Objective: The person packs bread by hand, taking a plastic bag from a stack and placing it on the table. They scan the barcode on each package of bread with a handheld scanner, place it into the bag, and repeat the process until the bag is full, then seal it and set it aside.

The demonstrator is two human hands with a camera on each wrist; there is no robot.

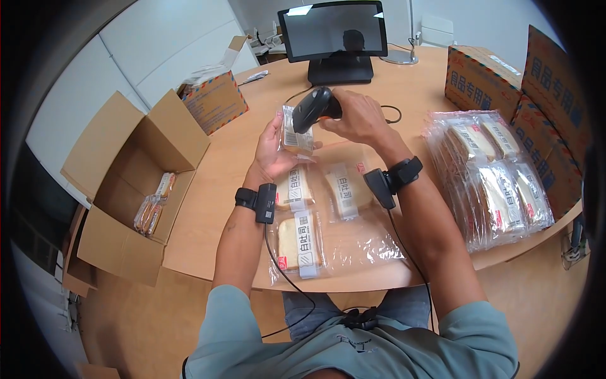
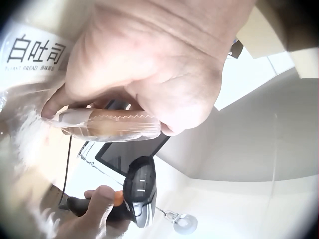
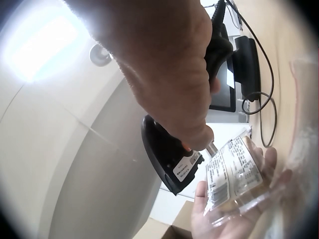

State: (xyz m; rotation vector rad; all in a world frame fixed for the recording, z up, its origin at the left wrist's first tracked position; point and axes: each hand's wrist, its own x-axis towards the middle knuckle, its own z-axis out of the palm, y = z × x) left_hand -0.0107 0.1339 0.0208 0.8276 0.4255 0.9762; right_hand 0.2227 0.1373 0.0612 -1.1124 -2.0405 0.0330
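Observation:
My left hand [image 1: 270,151] holds a clear-wrapped toast pack [image 1: 291,139] above the table, its printed back label and barcode turned up. In the right wrist view, the fingers lie along the edges of the toast pack [image 3: 234,174]. My right hand [image 1: 366,117] grips a black barcode scanner [image 1: 314,107] by its handle, the scanner's head close over the label. An orange part shows by the fingers on the scanner [image 2: 139,181] in the left wrist view. Below the hands, several more toast packs [image 1: 300,243] lie in clear plastic on the table.
At left, an open cardboard box [image 1: 120,183] contains a few toast packs. Stacked bags of toast [image 1: 486,177] stand at right beside printed cartons [image 1: 483,79]. A monitor [image 1: 334,38] is at the back, near the scanner's cable [image 1: 394,114]. Another carton [image 1: 218,101] stands back left.

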